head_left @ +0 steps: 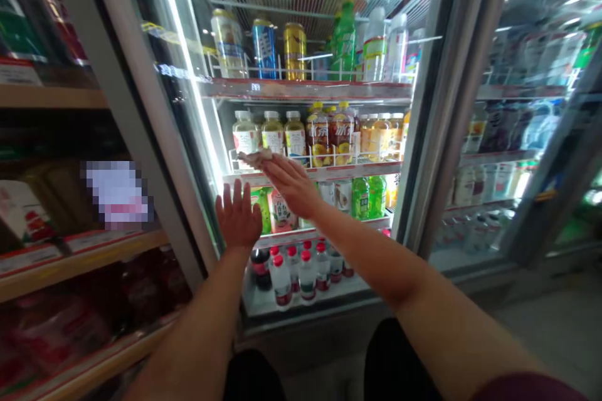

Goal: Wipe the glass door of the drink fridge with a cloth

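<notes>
My left hand (237, 218) is open, fingers up and spread, palm toward the left edge of the lit drinks fridge (426, 106). It is level with the shelf of green bottles (367, 196). My right hand (288, 179) reaches further in and higher, fingers stretched flat toward the shelf rail under the pale tea bottles (273, 133). A small pale crumpled thing (254, 156) lies at its fingertips; I cannot tell what it is. Small red-capped bottles (305, 272) stand on the bottom shelf below both hands.
Cans and tall bottles (294, 50) fill the top fridge shelf. A glass door (162, 106) angles away on the left. Wooden shelves with packaged goods (51, 257) run along the left side. A second fridge with a shut glass door (508, 156) stands to the right. My knees show at the bottom.
</notes>
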Available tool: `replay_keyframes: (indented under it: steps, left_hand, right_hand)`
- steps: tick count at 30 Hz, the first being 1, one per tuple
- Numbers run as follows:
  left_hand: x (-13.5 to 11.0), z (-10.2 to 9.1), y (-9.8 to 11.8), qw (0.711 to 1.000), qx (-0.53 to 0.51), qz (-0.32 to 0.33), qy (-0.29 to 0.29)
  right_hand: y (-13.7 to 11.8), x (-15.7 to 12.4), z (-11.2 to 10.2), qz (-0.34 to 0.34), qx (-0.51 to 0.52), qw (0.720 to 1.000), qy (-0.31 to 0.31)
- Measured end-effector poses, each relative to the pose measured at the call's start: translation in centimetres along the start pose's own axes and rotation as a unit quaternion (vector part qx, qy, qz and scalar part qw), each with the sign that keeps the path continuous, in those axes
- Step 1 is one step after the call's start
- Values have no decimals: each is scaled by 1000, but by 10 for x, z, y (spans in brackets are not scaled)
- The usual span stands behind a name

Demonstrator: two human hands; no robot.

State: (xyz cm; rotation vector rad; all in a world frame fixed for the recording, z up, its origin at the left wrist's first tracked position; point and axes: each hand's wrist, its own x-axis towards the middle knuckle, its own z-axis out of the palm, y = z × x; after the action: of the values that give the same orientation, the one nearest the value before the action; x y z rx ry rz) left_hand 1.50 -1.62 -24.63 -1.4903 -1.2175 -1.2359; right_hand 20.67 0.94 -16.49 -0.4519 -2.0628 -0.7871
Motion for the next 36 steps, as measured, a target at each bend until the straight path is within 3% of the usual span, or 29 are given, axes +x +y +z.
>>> replay_keyframes:
  steps: [2, 7, 11, 14, 19, 26, 30, 33, 36]
  left_hand:
    - [1, -1, 1, 1000, 6, 7, 2]
    - [2, -2, 1, 999, 27, 16, 3]
    - [2, -2, 1, 1000, 20, 13, 5]
    - [3, -2, 2, 1000, 20, -5, -5]
    - [3, -2, 3, 999, 34, -11, -14]
    - [2, 0, 2, 999, 42, 4, 0]
    - [3, 1, 2, 998, 52, 21, 15]
    - [3, 1, 2, 998, 53, 29, 22]
    - [3, 1, 2, 998, 54, 33, 25]
  right_hand:
    - [6, -3, -4, 30, -1, 1000, 7]
    - [23, -17, -12, -7, 18, 1000, -7]
    - [44, -28, -21, 46, 7, 998, 49]
    - [56, -51, -25, 70, -5, 995, 76]
    - [78, -87, -34, 17, -9, 998, 52]
    - [117, -114, -50, 83, -39, 982, 163]
    - [127, -146, -53, 61, -43, 986, 146]
    - [140, -150, -60, 62, -31, 987, 146]
    - [153, -146, -67, 98, -33, 977, 188]
